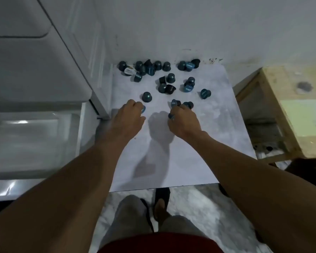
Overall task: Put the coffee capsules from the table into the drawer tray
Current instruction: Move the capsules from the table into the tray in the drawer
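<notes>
At the far left a pale plastic drawer tray (pixel 35 139) stands pulled out below a white cabinet front (pixel 36 57), and nothing shows inside it. Just right of it lies the white table (pixel 171 161), pushed against the wall, with dark teal coffee capsules (pixel 167 83) scattered over its far half: a row close to the wall, a looser cluster nearer the middle, some upright on their rims and some tipped on their sides. The left hand (pixel 130 117) reaches over the table's left part, its fingers curled down onto a blue-lidded capsule (pixel 143 109) whose edge peeks out at the fingertips; an upright capsule (pixel 146 96) stands just beyond that hand. The right hand (pixel 183 121) is closed around several capsules, one dark capsule (pixel 171 116) showing at its near side, while two more capsules (pixel 182 104) lie touching its fingertips. A lone capsule (pixel 205 93) lies on its side further right. Past the table's right edge stands a wooden crate (pixel 288 110). Below, the person's sandalled foot (pixel 161 205) rests on the mottled floor.
</notes>
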`<state>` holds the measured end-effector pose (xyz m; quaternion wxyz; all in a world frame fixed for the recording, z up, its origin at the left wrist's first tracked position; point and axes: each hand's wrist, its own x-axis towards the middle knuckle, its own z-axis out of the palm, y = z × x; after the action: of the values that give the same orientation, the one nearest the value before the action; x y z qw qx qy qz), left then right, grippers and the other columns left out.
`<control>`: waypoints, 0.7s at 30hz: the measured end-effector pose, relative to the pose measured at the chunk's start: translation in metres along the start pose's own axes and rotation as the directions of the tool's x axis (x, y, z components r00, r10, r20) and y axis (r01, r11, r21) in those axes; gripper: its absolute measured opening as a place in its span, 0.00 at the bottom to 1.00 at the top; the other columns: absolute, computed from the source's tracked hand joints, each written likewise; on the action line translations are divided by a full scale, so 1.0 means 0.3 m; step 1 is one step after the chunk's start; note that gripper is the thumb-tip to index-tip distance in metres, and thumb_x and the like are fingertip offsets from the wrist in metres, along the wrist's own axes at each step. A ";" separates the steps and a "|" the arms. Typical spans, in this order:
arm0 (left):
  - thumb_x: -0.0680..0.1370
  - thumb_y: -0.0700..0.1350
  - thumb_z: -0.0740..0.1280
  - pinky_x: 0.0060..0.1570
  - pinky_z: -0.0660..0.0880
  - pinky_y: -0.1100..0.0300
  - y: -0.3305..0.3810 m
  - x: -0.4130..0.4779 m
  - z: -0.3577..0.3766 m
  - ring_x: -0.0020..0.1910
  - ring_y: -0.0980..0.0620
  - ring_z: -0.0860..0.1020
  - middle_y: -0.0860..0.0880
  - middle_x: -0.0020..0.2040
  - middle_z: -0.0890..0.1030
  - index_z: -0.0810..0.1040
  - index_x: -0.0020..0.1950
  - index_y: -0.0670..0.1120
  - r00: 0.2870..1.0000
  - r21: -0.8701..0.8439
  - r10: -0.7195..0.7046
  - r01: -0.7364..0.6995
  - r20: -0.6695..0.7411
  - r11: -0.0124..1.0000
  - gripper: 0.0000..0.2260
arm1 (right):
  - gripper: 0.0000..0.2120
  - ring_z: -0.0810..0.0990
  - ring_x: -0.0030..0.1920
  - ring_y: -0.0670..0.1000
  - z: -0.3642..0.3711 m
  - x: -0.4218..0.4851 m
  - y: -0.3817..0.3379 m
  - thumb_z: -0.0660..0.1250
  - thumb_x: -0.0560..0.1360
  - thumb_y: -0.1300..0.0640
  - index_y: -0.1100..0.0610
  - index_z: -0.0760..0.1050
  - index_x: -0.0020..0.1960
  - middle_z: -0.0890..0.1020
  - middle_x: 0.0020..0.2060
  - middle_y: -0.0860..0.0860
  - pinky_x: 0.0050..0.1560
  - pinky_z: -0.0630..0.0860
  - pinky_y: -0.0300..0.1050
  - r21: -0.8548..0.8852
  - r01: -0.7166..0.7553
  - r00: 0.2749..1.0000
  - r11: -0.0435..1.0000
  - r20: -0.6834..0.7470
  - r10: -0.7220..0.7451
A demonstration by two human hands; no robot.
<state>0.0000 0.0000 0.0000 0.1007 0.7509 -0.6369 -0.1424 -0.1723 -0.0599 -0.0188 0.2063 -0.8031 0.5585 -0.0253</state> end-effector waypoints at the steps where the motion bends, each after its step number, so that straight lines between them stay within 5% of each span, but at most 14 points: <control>1: 0.77 0.44 0.67 0.55 0.71 0.53 -0.005 0.012 0.004 0.56 0.42 0.75 0.42 0.60 0.73 0.73 0.62 0.40 1.000 0.018 -0.005 0.005 0.017 1.000 0.15 | 0.17 0.75 0.55 0.63 0.008 0.009 0.000 0.61 0.74 0.62 0.63 0.72 0.62 0.75 0.57 0.61 0.49 0.74 0.50 -0.011 -0.017 1.000 1.000 0.004 0.017; 5: 0.77 0.43 0.68 0.59 0.68 0.56 -0.040 0.063 0.013 0.61 0.44 0.72 0.44 0.66 0.70 0.69 0.69 0.43 0.997 0.089 0.064 -0.068 0.044 0.994 0.21 | 0.20 0.73 0.60 0.64 0.045 0.041 0.007 0.62 0.73 0.62 0.63 0.70 0.65 0.74 0.59 0.61 0.55 0.76 0.54 -0.046 -0.020 1.000 0.999 -0.020 0.019; 11: 0.76 0.37 0.67 0.57 0.70 0.54 -0.092 0.149 0.037 0.61 0.43 0.73 0.43 0.67 0.70 0.67 0.70 0.45 0.980 0.096 0.143 -0.157 0.141 0.983 0.23 | 0.14 0.73 0.54 0.63 0.073 0.060 0.016 0.61 0.74 0.64 0.62 0.72 0.59 0.76 0.55 0.61 0.54 0.73 0.54 -0.013 -0.021 0.996 1.000 -0.088 0.020; 21: 0.74 0.37 0.69 0.53 0.73 0.52 -0.118 0.201 0.065 0.52 0.42 0.77 0.41 0.55 0.74 0.76 0.53 0.37 0.955 0.070 0.149 -0.172 0.256 0.983 0.08 | 0.16 0.77 0.49 0.63 0.090 0.042 0.002 0.63 0.75 0.62 0.59 0.71 0.62 0.76 0.53 0.60 0.49 0.76 0.53 0.047 -0.083 0.990 0.995 -0.112 0.087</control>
<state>0.0352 -0.0529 -0.0352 -0.0036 0.6767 -0.7091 -0.1981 -0.1607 -0.0633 -0.0460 0.1920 -0.7712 0.6024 -0.0743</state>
